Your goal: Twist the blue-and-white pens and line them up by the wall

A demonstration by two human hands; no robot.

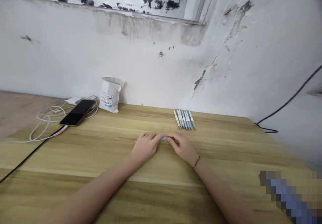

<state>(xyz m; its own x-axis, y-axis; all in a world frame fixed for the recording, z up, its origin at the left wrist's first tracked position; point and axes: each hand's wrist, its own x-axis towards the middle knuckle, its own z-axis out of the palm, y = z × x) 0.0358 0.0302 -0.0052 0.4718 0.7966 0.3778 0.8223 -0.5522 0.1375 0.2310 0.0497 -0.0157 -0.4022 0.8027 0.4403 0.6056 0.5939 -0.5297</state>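
Just above the middle of the wooden table, my left hand [147, 144] is closed around a light blue pen [164, 138], hiding most of its barrel. One end of the pen pokes out at the far left of that hand. My right hand [183, 146], with a thin dark red cord at its wrist, pinches the pen's other end between thumb and fingers. Beyond my right hand lies a row of several pens [184, 120] side by side, in cream, blue and green with white middle bands.
A white packet [110, 94] stands against the stained wall [151, 76]. On the left, a black phone [77, 112] rests on a coiled white cable [41, 116]; a black cable [32, 157] runs off leftward. Another black cable [289, 102] hangs at the right. A pixelated patch covers the lower right corner.
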